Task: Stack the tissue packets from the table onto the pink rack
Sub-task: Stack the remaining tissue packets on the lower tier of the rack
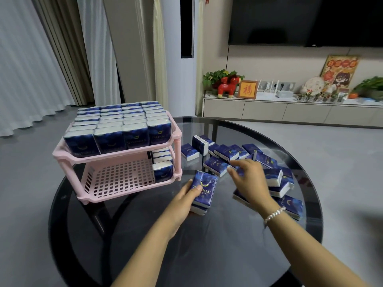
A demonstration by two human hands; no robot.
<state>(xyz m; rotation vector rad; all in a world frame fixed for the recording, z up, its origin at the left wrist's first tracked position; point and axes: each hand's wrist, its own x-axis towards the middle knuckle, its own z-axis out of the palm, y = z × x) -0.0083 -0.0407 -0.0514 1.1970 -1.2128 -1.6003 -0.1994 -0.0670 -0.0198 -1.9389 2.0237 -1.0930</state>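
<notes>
- A small stack of dark blue plastic-wrapped tissue packets [202, 193] is gripped by the left hand [185, 200], thumb across the top face and fingers curled round the near side; at least two packets appear to be held together, low over the round dark glass table [145, 235].
- The right hand [247, 179] is stretched over the loose heap of blue tissue packets [269, 175] on the right of the table, fingers loosely spread and bent downward; whether a packet is already pinched beneath them cannot be told.
- On the two-tier pink plastic rack [116, 160], the upper shelf is filled with upright rows of packets, while on the lower slotted shelf [120, 179] only one short row [162, 164] stands against the right end.
- The step in hand is judged to be gathering a further packet onto the held stack before it is carried to the lower shelf.
- The next packet is best taken by its long edges and squared flush with the stack, so that nothing slides on the slick wrapping.
- The stack should be turned upright and passed in under the upper shelf without being knocked against the corner post.
- It should be set tight beside the existing row, faces aligned, so that later rows fit.
</notes>
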